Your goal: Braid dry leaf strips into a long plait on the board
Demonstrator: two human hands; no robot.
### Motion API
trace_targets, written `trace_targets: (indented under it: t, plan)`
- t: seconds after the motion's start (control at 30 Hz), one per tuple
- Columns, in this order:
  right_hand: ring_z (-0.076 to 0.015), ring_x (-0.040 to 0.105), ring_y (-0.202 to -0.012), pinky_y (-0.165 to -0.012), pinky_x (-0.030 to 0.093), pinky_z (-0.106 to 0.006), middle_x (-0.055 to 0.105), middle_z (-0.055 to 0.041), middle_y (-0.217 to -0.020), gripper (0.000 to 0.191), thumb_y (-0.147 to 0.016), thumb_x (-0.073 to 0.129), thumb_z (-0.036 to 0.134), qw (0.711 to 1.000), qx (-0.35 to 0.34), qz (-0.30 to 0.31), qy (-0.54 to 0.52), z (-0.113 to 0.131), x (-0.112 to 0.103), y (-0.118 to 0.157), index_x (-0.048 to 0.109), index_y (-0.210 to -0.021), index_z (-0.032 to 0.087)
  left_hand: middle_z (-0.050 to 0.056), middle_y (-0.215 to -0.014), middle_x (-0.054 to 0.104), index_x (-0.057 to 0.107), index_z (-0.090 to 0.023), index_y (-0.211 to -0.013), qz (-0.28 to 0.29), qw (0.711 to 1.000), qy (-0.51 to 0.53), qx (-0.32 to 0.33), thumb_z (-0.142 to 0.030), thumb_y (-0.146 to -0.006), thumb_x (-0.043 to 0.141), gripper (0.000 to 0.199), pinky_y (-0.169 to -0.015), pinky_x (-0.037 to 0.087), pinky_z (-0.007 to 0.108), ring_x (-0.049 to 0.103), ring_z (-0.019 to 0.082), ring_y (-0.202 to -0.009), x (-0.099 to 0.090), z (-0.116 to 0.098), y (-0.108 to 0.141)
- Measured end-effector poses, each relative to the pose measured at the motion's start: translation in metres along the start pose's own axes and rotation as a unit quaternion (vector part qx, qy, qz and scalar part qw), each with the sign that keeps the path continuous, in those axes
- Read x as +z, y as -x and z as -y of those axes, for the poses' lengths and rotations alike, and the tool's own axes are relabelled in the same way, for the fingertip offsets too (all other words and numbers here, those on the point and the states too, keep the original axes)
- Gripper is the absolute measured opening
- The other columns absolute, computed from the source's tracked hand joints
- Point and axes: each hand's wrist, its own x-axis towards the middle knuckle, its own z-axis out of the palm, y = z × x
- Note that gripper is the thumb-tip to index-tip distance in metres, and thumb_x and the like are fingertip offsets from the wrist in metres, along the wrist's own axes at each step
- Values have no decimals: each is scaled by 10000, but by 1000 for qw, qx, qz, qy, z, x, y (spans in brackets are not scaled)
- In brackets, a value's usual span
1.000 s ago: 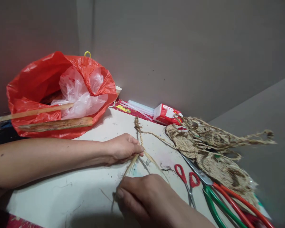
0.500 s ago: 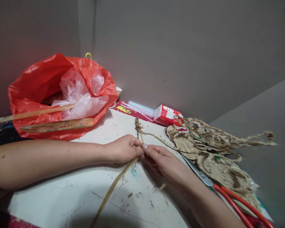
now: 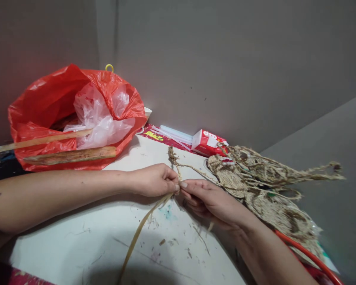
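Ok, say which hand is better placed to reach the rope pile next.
The right hand, most likely: it is nearer the rope pile, and its forearm runs beside it. The left hand is farther off. Both pinch at the cord, so the right would need freeing first.

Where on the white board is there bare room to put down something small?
Mostly bare: near-left white board, between left forearm and pale strip. A smaller patch lies between red bag and left hand. Crowded: the right side, with right hand and rope pile.
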Motion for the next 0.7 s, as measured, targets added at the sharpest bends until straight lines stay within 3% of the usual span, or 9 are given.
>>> trace_targets:
  t: [0.17, 0.3, 0.47, 0.6, 0.7]
  plan:
    - [-29, 132, -348, -356, 77, -193, 275, 109, -378, 355, -745, 586, 443, 998, 3, -64, -16, -2, 6, -4, 442, -557, 179, -53, -526, 391, 520, -148, -602, -11, 989, -147, -26, -197, -774, 435, 198, -490, 267, 203, 327, 74, -498, -11, -14, 4]
    - [-29, 145, -331, -357, 70, -204, 277, 108, -356, 340, -701, 604, 449, 995, -2, -99, -33, -4, 16, -4, 478, -547, 173, -22, -532, 470, 571, -160, -636, -60, 964, -255, -35, -199, -764, 422, 199, -483, 293, 217, 405, 100, -497, 0, -26, 11]
    - [-25, 154, -334, -354, 79, -207, 256, 104, -353, 433, -650, 659, 430, 989, -17, -129, -67, -9, 30, -4, 345, -460, 201, 85, -613, 609, 620, -126, -771, -85, 889, -450, 10, -186, -770, 452, 178, -529, 380, 284, 561, 196, -564, 27, -24, 21]
    - [-23, 176, -336, -353, 113, -198, 266, 104, -368, 425, -651, 676, 413, 987, -29, -136, -81, -13, 34, -6, 364, -468, 191, 94, -622, 610, 588, -101, -849, -72, 841, -532, 66, -86, -753, 457, 164, -551, 425, 289, 605, 205, -596, 37, -15, 26]
    - [-22, 186, -335, -355, 113, -198, 303, 96, -362, 413, -653, 693, 423, 988, -30, -118, -97, -15, 33, -6, 412, -480, 175, 99, -637, 609, 594, -92, -859, -51, 805, -579, 121, -74, -727, 470, 182, -479, 394, 289, 599, 208, -575, 43, -10, 28]
